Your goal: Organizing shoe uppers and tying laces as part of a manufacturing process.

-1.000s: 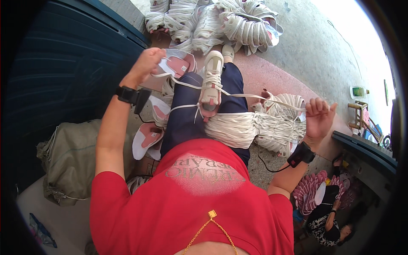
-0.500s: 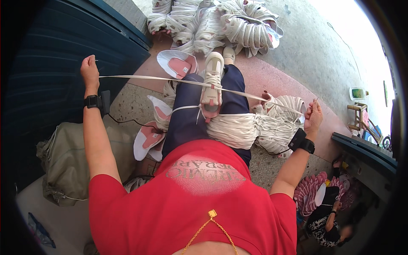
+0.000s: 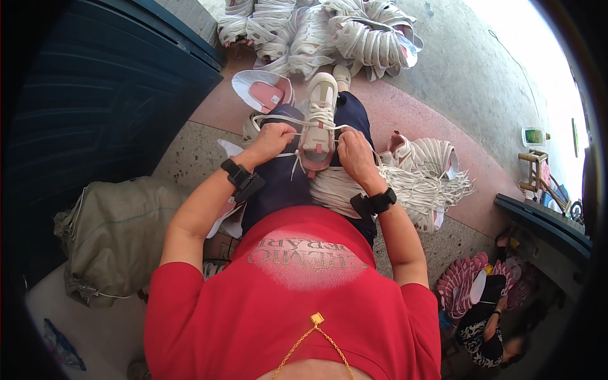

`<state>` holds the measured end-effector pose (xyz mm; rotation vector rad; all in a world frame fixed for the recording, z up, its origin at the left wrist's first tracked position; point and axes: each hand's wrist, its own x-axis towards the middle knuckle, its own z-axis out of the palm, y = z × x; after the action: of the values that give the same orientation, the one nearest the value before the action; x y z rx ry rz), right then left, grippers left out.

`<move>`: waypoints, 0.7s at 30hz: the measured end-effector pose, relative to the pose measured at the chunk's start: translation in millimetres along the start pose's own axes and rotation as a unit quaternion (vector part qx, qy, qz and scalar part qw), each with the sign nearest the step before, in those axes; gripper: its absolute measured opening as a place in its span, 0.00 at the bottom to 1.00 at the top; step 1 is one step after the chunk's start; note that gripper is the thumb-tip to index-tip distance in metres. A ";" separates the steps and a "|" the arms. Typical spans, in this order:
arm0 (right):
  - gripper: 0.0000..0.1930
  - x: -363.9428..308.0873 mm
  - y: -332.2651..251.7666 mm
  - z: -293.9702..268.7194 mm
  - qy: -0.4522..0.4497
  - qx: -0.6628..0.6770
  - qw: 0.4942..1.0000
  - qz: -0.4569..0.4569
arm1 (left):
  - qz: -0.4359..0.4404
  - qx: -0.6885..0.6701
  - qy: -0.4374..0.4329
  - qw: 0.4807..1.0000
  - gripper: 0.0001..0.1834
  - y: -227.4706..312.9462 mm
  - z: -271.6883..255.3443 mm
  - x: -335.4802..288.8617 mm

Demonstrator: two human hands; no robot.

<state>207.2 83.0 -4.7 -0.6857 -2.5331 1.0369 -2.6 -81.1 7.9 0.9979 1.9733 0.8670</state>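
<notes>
A beige and pink shoe upper [image 3: 318, 137] lies lengthwise over my lap, its opening toward me and white lace threaded up its front. My left hand [image 3: 272, 142] is at the left of its eyelets, thumb and fingers pinched on the white shoelace. At the right edge my right hand [image 3: 356, 156] pinches the lace too, close to the eyelets. Loose lace loops out on both sides of the upper. A thick bundle of white laces [image 3: 335, 188] rests across my right thigh, partly behind my right forearm.
Stacked white shoe uppers [image 3: 373, 38] fill the floor ahead. A pink-lined upper [image 3: 258, 90] lies left of my knee, more uppers [image 3: 437, 154] to the right. A blue door [image 3: 120, 82] and a sack [image 3: 126, 234] are left. Another person [image 3: 487, 332] sits lower right beside pink pieces.
Both hands have come in from wide apart, where the lace was stretched straight across, to the two sides of the shoe upper. The lace now hangs slack in loops.
</notes>
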 end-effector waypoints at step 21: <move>0.08 22.1 -5.1 15.5 0.047 -0.147 0.988 0.017 | 0.021 0.118 0.088 0.989 0.16 -14.1 28.9 27.5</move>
<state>180.2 83.0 -9.3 -0.8370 -2.6244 0.6269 5.4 -57.5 -26.3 1.1322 2.2525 0.7779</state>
